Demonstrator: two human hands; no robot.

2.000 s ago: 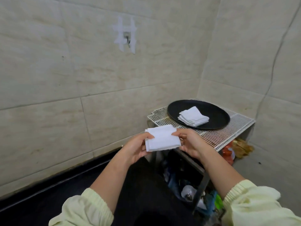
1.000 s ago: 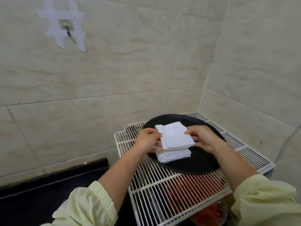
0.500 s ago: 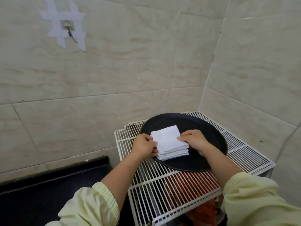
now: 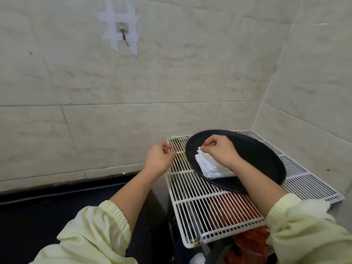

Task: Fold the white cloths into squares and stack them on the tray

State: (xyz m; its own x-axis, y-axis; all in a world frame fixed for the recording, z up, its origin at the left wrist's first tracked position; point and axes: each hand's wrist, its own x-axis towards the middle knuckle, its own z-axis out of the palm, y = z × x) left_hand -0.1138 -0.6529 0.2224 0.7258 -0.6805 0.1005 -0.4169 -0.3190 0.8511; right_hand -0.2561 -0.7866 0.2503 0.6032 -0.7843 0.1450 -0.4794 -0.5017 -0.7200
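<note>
- White cloths (image 4: pixel 209 169) lie folded in a neat stack of squares on the near left part of a round black tray (image 4: pixel 262 157).
- The tray sits on a white wire rack (image 4: pixel 198 204) in the corner where two tiled walls (image 4: pixel 171 82) meet.
- The right hand (image 4: pixel 222 152) is just over the stack, and its arm hides the right side of the cloths.
- The right fingers (image 4: pixel 208 143) are curled in at the far corner of the top cloth. I cannot tell if they pinch it or only touch it.
- The left hand (image 4: pixel 159 159) is over the left edge of the rack, beside the tray and away from the cloths.
- The left fingers (image 4: pixel 168 148) are loosely curled with nothing in them.
- Both arms come out of pale yellow sleeves (image 4: pixel 99 231) pushed up the forearms.
- Something red (image 4: pixel 236 206) shows through the wires under the rack.
- A small metal hook (image 4: pixel 123 33) is stuck high on the wall with strips of white tape (image 4: pixel 112 18) crossed around it.
- The floor (image 4: pixel 38 216) to the left of the rack is dark.
</note>
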